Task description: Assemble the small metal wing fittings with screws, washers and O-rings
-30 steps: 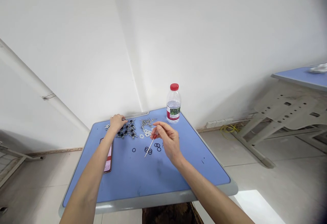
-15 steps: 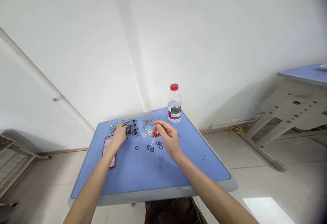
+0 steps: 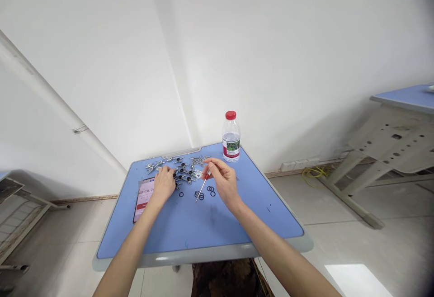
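Observation:
My right hand (image 3: 223, 183) pinches a thin screwdriver (image 3: 200, 193) with a red handle. Its metal shaft points down toward the black rubber rings (image 3: 201, 196) on the blue table. At the left, my left hand (image 3: 164, 184) rests with bent, slightly parted fingers against a cluster of small metal parts with black round pieces (image 3: 183, 170). Its fingertips are partly hidden among them, and I see nothing gripped. Flat pale metal plates (image 3: 197, 174) and a heap of slim metal pieces (image 3: 196, 161) lie behind the screwdriver.
A phone with a running timer (image 3: 144, 200) lies beside my left forearm. A red-capped water bottle (image 3: 231, 141) stands at the table's back right corner. The blue table (image 3: 237, 229) stands near a white wall. Another desk (image 3: 403, 98) is at the right, yellow cable (image 3: 313, 172) beneath.
My left hand has moved right and slightly nearer, and the cluster of metal parts has shifted right with it. More of the phone shows. My right hand keeps the screwdriver in nearly the same place.

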Motion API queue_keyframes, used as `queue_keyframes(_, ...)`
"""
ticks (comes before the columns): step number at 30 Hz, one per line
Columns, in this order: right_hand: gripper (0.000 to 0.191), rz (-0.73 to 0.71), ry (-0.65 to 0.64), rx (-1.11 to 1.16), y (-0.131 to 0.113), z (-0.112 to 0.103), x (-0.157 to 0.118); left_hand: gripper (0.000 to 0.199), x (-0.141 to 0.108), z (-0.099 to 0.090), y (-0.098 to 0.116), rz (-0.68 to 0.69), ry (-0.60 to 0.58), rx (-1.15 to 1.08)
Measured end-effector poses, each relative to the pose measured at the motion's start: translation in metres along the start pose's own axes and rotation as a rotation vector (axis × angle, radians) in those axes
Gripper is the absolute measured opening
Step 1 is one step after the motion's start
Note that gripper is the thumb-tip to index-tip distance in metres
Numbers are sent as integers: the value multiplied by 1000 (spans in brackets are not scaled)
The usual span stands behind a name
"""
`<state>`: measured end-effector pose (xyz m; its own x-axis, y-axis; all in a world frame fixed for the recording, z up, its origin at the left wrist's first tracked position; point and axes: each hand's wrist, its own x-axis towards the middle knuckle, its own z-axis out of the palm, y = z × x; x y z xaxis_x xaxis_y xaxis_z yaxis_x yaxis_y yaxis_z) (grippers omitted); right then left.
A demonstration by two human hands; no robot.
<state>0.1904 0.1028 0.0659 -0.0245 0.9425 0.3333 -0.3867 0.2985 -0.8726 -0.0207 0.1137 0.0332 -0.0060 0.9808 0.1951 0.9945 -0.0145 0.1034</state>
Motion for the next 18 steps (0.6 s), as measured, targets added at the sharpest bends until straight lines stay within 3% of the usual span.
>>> queue_keyframes(5,17,-10,48,22,0,-3,4,35,22,4,16,66,12,-63)
queue_keyframes(11,18,6,48,38,2,-4,5,55,58,18,17,33,-1,-85)
queue_keyframes(18,18,2,55,49,-2,-4,4,64,45,19,2,83,-83,-102)
